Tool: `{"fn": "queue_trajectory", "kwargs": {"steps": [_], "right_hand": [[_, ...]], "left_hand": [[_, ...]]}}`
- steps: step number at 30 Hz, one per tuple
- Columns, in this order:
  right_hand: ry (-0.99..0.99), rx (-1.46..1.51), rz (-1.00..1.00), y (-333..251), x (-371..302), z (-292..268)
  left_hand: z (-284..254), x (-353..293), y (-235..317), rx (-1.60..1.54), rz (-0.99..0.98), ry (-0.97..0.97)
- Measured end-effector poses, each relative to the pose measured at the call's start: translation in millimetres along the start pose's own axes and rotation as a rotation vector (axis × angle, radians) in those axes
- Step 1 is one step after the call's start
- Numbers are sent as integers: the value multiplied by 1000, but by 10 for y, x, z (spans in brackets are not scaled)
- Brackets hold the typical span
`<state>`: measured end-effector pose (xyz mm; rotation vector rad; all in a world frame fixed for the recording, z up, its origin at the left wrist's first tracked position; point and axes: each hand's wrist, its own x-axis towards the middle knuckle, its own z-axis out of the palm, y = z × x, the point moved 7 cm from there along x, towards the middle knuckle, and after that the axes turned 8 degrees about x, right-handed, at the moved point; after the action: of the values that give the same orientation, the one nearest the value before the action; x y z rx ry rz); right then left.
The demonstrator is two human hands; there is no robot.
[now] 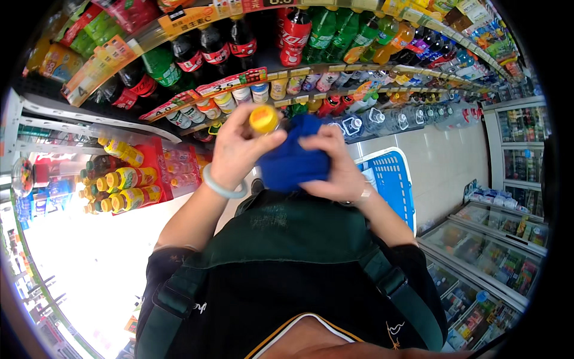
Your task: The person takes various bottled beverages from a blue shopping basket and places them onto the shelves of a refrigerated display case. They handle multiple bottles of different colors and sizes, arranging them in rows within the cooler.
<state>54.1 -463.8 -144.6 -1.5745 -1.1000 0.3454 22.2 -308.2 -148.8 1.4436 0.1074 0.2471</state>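
black shirt (269, 293), rumpled blue cloth (293, 163)

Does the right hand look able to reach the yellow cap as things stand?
Likely yes: the yellow cap shows uncovered at the left hand, close by, though the right hand is holding a blue cloth.

The blue cloth (294, 163) is blurred, the yellow-capped bottle (263, 119) mostly hidden.
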Motion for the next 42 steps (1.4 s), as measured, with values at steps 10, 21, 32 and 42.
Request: {"fn": "queue_trajectory", "kwargs": {"steps": [10,21,32,42], "right_hand": [[350,1038,459,849,340,-130],[175,1391,699,572,497,352],[364,-82,-178,-613,1132,2],[609,710,-317,-457,1434,-458]], "left_hand": [[-401,214,679,-316,211,125],[-761,224,602,-320,311,281],[-108,114,345,337,593,228],[115,-80,-6,129,39,-115]]}}
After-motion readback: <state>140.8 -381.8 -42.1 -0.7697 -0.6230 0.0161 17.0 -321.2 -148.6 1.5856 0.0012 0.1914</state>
